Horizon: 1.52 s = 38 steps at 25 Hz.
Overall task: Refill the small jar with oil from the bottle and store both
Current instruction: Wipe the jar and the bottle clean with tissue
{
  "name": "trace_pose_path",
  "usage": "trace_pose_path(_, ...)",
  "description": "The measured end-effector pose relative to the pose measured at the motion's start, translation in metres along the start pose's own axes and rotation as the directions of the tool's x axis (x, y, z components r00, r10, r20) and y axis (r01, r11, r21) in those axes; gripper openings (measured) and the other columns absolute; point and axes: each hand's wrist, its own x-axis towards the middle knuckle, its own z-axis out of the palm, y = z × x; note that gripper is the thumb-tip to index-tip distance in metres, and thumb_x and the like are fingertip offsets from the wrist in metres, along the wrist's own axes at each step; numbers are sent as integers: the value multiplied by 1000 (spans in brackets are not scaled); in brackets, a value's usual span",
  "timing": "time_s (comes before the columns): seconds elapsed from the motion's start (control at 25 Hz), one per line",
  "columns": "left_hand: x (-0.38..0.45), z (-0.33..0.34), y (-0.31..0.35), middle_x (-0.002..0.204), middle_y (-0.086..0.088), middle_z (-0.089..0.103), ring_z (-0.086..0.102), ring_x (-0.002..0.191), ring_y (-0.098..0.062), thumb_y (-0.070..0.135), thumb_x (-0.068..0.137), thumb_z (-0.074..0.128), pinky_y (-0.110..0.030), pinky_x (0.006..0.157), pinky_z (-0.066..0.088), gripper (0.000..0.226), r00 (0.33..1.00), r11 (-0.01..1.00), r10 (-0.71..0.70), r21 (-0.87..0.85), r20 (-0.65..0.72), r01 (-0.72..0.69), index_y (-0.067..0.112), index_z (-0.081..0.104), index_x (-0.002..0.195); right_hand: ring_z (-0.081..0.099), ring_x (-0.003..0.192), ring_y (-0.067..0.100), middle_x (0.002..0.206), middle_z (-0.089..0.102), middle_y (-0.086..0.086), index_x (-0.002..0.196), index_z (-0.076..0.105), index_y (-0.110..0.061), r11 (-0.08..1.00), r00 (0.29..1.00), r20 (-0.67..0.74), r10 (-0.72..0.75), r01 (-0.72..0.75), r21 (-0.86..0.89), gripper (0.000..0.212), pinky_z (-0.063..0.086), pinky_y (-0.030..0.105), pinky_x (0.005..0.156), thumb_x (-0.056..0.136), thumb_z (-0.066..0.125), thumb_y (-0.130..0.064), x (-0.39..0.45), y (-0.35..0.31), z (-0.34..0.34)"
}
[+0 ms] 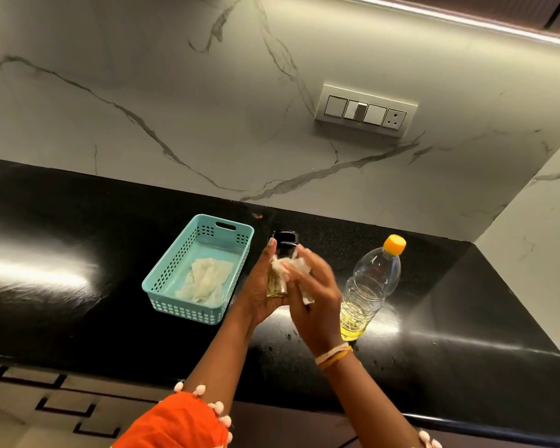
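Above black counter (78,240): L hand (261,292) grip curled round small glass jar (277,279), upright, black lid (284,241) up; R hand (314,295) grip presses tissue (291,265) on it. Oil bottle (369,289) upright, orange cap up.

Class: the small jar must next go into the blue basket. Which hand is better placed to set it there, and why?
Left. The left hand already holds the small jar and is next to the blue basket; the right hand grips a tissue.
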Motion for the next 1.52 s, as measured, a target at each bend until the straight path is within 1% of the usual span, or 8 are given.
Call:
trace_pose_path(0.2, -2, -1, -1, 88, -6, 70, 61, 85, -24, 63, 89, 41, -44, 80, 48, 52, 999, 993, -13, 113, -34, 17, 24, 76, 87, 60, 82, 13, 92, 62, 5, 103, 72, -8, 981, 983, -83, 164, -154, 114, 19, 54, 27, 67, 84, 70, -10, 53, 13, -2)
trace_pose_path(0.36, 1, -5, -1, 92, -9, 66, 61, 85, -25, 60, 90, 48, -45, 83, 48, 50, 999, 1000, 4, 5, -49, -4, 20, 76, 91, 61, 84, 11, 97, 64, 5, 105, 71, -9, 1000, 999, 34, 23, -23, 1, 25, 53, 18, 69, 84, 67, 3, 11, 7, -13)
trace_pose_path(0.52, 2, -2, -1, 82, -10, 64, 63, 70, -19, 55, 85, 53, -33, 64, 56, 49, 998, 998, -13, -60, -66, 9, 11, 76, 85, 61, 92, 12, 103, 61, 7, 109, 72, -15, 998, 995, 103, -8, 14, -66, 33, 51, 16, 79, 83, 67, 5, -28, -1, -20)
trace_pose_path(0.68, 4, -4, -4, 113, -18, 68, 65, 105, -35, 63, 92, 40, -56, 86, 53, 65, 998, 997, -57, 55, -16, 58, 9, 62, 121, 58, 85, 10, 98, 62, 10, 103, 71, -6, 994, 999, -4, 40, -40, -100, 26, 52, 13, 74, 80, 69, 7, 24, 6, -19)
trace_pose_path(0.88, 2, -1, -3, 91, -11, 68, 64, 78, -22, 70, 90, 32, -36, 68, 54, 67, 989, 984, -128, 119, -70, 136, 14, 68, 102, 58, 85, 11, 98, 61, 9, 110, 69, -8, 991, 999, -5, 40, -40, -131, 29, 48, 7, 75, 83, 66, 4, 43, 12, -14)
trace_pose_path(1.12, 9, -6, -5, 77, -10, 60, 60, 64, -20, 72, 69, 66, -36, 61, 54, 66, 998, 989, -64, 131, -16, 66, 10, 59, 89, 60, 97, 17, 105, 62, 7, 114, 70, -16, 990, 999, 17, -29, 31, -138, 42, 52, 23, 81, 79, 67, 8, -33, 3, -13)
trace_pose_path(1.28, 8, -4, -6, 102, -15, 69, 66, 95, -32, 64, 88, 47, -57, 85, 53, 58, 994, 990, -99, 106, 43, 94, 13, 68, 108, 58, 91, 21, 97, 67, 6, 102, 73, -10, 988, 989, -147, 6, -29, -152, 20, 51, 28, 74, 84, 65, -6, 11, 11, -15)
trace_pose_path(1.52, 10, 0, -4, 113, -18, 68, 66, 103, -35, 76, 81, 45, -56, 84, 54, 78, 991, 981, -128, 146, -36, 131, 14, 60, 125, 61, 92, 16, 100, 64, 10, 103, 71, -5, 994, 988, -144, 53, -66, -90, 20, 56, 27, 75, 85, 64, 0, 27, 12, -13)
